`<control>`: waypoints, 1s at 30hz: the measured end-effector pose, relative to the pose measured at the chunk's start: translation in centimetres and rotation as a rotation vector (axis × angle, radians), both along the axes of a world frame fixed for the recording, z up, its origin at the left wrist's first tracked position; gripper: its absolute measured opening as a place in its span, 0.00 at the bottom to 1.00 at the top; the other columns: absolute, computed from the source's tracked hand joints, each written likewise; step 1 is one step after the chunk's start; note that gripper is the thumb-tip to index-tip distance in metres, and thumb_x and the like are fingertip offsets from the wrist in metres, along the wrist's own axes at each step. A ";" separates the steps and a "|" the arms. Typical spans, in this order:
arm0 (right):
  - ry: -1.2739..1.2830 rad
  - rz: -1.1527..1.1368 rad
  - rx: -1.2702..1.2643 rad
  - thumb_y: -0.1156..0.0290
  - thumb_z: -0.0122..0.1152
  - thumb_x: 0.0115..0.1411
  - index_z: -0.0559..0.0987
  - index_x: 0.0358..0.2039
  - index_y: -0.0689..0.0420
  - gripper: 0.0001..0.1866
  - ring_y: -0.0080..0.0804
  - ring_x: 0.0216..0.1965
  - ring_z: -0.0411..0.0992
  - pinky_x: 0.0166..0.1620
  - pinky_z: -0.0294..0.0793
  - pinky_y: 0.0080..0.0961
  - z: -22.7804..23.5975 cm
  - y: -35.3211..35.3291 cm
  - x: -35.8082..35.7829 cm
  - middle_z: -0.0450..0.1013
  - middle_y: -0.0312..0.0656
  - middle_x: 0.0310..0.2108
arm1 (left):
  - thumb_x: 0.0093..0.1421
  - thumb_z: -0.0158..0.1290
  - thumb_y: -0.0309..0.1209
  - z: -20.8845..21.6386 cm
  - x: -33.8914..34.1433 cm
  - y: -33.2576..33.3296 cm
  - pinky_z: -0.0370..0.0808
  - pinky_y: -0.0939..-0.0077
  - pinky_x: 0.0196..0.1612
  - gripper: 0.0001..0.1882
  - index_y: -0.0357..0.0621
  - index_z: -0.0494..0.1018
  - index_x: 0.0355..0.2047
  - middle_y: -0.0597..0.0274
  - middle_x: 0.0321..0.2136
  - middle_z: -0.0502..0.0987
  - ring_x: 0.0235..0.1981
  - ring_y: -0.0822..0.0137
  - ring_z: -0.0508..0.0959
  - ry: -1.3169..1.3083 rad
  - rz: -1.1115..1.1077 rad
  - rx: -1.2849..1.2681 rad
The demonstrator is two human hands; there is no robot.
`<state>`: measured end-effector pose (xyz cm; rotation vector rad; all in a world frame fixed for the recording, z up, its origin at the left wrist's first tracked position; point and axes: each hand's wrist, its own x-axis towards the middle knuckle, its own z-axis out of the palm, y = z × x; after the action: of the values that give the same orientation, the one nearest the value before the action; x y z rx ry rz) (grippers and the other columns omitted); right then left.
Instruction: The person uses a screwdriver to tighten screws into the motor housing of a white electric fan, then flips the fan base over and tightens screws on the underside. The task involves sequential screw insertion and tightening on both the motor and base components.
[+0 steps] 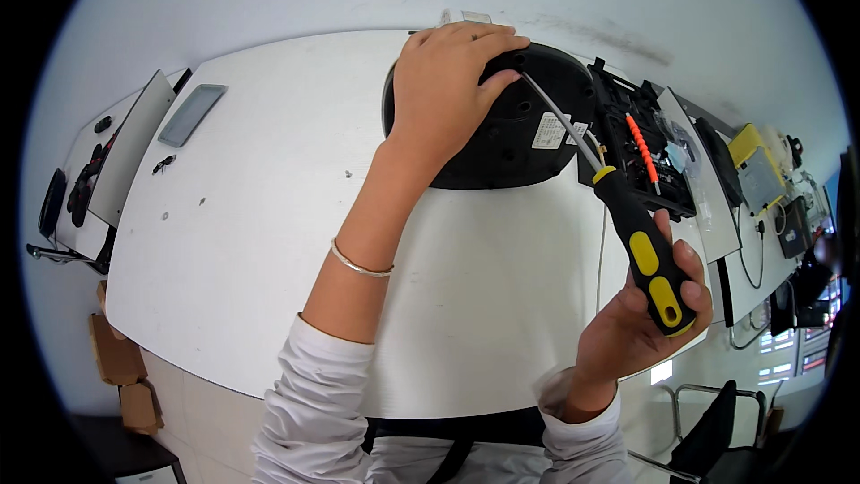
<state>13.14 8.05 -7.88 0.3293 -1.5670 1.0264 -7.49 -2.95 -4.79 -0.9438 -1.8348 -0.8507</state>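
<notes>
A black oval plastic housing (484, 157) lies on the white table near the wall, with recessed holes and white labels on its upper face. My left hand (448, 81) grips its far left part, fingers together across it and thumb apart. In my right hand (640, 327) is a screwdriver (640, 246) with a black and yellow handle, fingers wrapped round the grip. Its long metal shaft slants up and left, so the tip meets the housing right beside my left thumb. The thumb partly hides the very tip.
Right of the housing is an open black tool case (618, 116) with an orange-shafted tool (642, 148) on it. A thin cable (601, 260) runs down the table. At far left lie a grey phone-like slab (193, 115) and a small dark item (164, 164). A chair (717, 430) stands lower right.
</notes>
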 end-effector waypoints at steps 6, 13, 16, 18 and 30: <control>-0.003 -0.014 0.024 0.69 0.61 0.54 0.63 0.44 0.48 0.20 0.54 0.53 0.64 0.54 0.69 0.46 0.1 -0.3 0.3 0.63 0.42 0.50 | 0.49 0.58 0.32 0.1 0.0 0.0 0.66 0.74 0.43 0.12 0.52 0.77 0.36 0.71 0.37 0.78 0.40 0.67 0.75 0.012 -0.007 0.018; -0.004 -0.010 0.070 0.66 0.60 0.54 0.62 0.45 0.48 0.20 0.51 0.53 0.64 0.55 0.67 0.49 0.3 -0.4 -0.4 0.63 0.43 0.50 | 0.48 0.58 0.30 0.2 -0.3 0.1 0.67 0.76 0.38 0.12 0.50 0.78 0.35 0.70 0.36 0.79 0.38 0.67 0.76 0.059 -0.009 0.022; -0.030 -0.015 0.146 0.73 0.58 0.54 0.61 0.43 0.50 0.19 0.52 0.52 0.65 0.54 0.67 0.48 0.6 -0.9 -0.8 0.62 0.48 0.48 | 0.48 0.58 0.30 0.2 -0.3 0.1 0.67 0.76 0.39 0.12 0.50 0.77 0.36 0.70 0.36 0.79 0.38 0.67 0.76 0.046 -0.017 0.024; -0.082 0.004 0.200 0.83 0.59 0.50 0.61 0.41 0.50 0.22 0.56 0.51 0.66 0.53 0.70 0.44 0.9 -1.2 -0.9 0.62 0.51 0.48 | 0.48 0.58 0.29 0.1 -0.3 0.0 0.67 0.76 0.39 0.12 0.50 0.77 0.36 0.69 0.36 0.79 0.38 0.67 0.76 0.033 -0.028 0.024; -0.182 -0.094 0.269 0.68 0.72 0.41 0.77 0.33 0.45 0.17 0.43 0.43 0.67 0.43 0.73 0.33 2.0 -3.2 -0.5 0.61 0.44 0.43 | 0.48 0.57 0.29 0.4 0.2 -0.4 0.65 0.74 0.41 0.14 0.49 0.76 0.37 0.66 0.33 0.78 0.34 0.64 0.75 -0.031 -0.012 -0.005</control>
<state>12.66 4.88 -5.88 0.3495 -1.8731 0.7903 -7.33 -3.31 -4.35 -0.9503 -1.8604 -0.8729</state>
